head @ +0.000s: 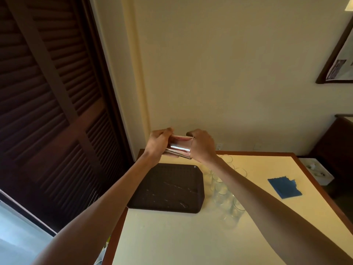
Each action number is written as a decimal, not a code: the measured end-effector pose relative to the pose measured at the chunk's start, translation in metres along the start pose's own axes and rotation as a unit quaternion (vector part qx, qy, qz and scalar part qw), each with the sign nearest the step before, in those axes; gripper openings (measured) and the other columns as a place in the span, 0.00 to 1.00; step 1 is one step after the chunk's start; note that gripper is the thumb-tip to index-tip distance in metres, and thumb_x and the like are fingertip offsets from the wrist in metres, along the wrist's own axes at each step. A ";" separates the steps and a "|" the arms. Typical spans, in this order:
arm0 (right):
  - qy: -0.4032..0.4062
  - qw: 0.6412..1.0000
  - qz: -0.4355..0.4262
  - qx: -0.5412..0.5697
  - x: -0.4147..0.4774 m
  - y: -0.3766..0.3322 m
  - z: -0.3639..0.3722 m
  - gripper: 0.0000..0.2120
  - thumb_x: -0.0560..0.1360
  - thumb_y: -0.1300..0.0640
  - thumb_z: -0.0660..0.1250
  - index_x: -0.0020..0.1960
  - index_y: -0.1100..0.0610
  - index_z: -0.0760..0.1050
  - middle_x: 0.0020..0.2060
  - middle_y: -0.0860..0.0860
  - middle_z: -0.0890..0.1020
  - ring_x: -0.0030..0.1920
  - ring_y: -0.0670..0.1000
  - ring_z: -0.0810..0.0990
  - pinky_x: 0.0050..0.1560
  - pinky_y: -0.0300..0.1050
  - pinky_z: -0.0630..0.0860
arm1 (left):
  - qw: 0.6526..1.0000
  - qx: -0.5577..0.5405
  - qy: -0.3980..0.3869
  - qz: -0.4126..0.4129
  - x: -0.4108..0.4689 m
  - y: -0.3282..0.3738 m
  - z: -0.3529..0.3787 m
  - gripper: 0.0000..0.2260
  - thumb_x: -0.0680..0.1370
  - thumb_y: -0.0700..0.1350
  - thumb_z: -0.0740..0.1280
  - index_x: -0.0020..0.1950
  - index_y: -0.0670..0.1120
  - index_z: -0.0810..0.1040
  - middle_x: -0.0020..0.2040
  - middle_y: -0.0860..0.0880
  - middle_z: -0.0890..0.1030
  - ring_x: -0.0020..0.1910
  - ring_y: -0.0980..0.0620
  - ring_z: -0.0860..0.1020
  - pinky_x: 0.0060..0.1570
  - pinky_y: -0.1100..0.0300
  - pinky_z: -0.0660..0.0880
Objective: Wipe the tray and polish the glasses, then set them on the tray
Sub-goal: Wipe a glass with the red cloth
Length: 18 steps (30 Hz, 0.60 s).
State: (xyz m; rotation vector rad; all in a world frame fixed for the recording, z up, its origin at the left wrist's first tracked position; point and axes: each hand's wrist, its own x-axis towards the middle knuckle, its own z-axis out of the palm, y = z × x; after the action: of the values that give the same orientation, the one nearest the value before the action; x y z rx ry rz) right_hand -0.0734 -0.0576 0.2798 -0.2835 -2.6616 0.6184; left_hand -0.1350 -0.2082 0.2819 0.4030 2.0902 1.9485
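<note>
Head view. A person is standing at the counter (172, 236) and holding one glass (180, 149) on its side, raised in front of the wall above the far edge of the tray (168, 190).

The left grip (158, 143) is curling round the narrower end of the glass. The right grip (202, 146) is curling round the wider, open end. Whether any finger is reaching inside cannot be told, as the hands are covering both ends.

The tray is lying flat near the counter's left edge, dark and showing pale streaks.

Just beside its right side, a cluster of clear glasses (224, 192) is standing upright. The right forearm is crossing over them and hiding several, so their number is hard to make out.

A blue cloth (284, 187) is lying flat on the counter, well apart to the right.

A dark louvred door (47, 102) is filling the left side. A framed picture (339, 62) is being cut off by the right edge.
</note>
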 end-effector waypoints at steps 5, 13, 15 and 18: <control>-0.228 0.883 0.218 0.348 0.001 0.005 0.016 0.24 0.80 0.43 0.67 0.54 0.66 0.78 0.29 0.55 0.81 0.25 0.52 0.77 0.25 0.44 0.75 | 0.987 0.060 0.028 0.147 0.002 -0.013 0.000 0.20 0.83 0.52 0.66 0.43 0.36 0.81 0.40 0.34 0.80 0.41 0.32 0.80 0.41 0.42 0.80; 0.128 0.969 -0.138 -0.157 0.010 -0.001 -0.005 0.07 0.65 0.63 0.74 0.34 0.54 0.78 0.25 0.48 0.78 0.25 0.50 0.69 0.28 0.36 0.58 | 0.989 -0.046 -0.111 -0.085 0.010 0.000 -0.006 0.19 0.85 0.54 0.63 0.54 0.37 0.80 0.45 0.38 0.85 0.43 0.41 0.86 0.41 0.50 0.82; 0.083 0.988 -0.089 -0.097 0.013 0.003 0.007 0.05 0.68 0.61 0.73 0.36 0.55 0.79 0.29 0.49 0.81 0.29 0.52 0.76 0.29 0.40 0.68 | 0.996 -0.031 -0.072 -0.037 0.012 -0.001 -0.004 0.20 0.85 0.52 0.63 0.52 0.35 0.79 0.42 0.37 0.83 0.39 0.42 0.85 0.38 0.51 0.82; -0.082 0.986 0.101 0.100 0.013 0.002 0.015 0.08 0.77 0.55 0.71 0.47 0.61 0.82 0.32 0.54 0.84 0.29 0.51 0.81 0.32 0.47 0.81 | 0.997 0.016 -0.012 0.078 0.016 -0.007 -0.005 0.25 0.83 0.57 0.64 0.47 0.32 0.78 0.40 0.31 0.78 0.37 0.39 0.80 0.38 0.49 0.78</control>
State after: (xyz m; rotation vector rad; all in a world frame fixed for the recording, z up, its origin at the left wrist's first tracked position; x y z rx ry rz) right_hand -0.0909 -0.0584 0.2705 -0.4661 -2.7164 1.0057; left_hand -0.1513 -0.2071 0.2754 0.6102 2.1346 1.9846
